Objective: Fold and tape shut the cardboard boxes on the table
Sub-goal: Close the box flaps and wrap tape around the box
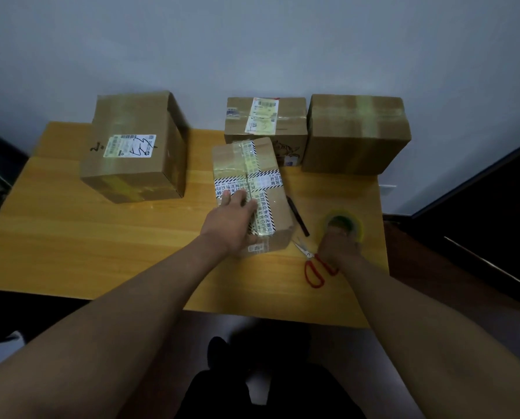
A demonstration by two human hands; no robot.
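A small cardboard box (278, 204) with black-and-white striped printed tape across its top lies in the middle of the wooden table (101, 243). My left hand (230, 220) rests flat on the near part of its top, fingers spread. To the right, my right hand (339, 244) grips a roll of clear yellowish tape (345, 223) standing on the table. Three larger boxes stand behind: one at the left (134, 146) with a white label, one at the back middle (264, 119) with a yellow label, one at the right (355, 133) with tape over its top.
Red-handled scissors (313, 264) lie just left of my right hand, near the table's front edge. A dark pen or knife (297, 216) lies between the small box and the tape roll. A grey wall rises behind the table. My legs show below the table's front edge.
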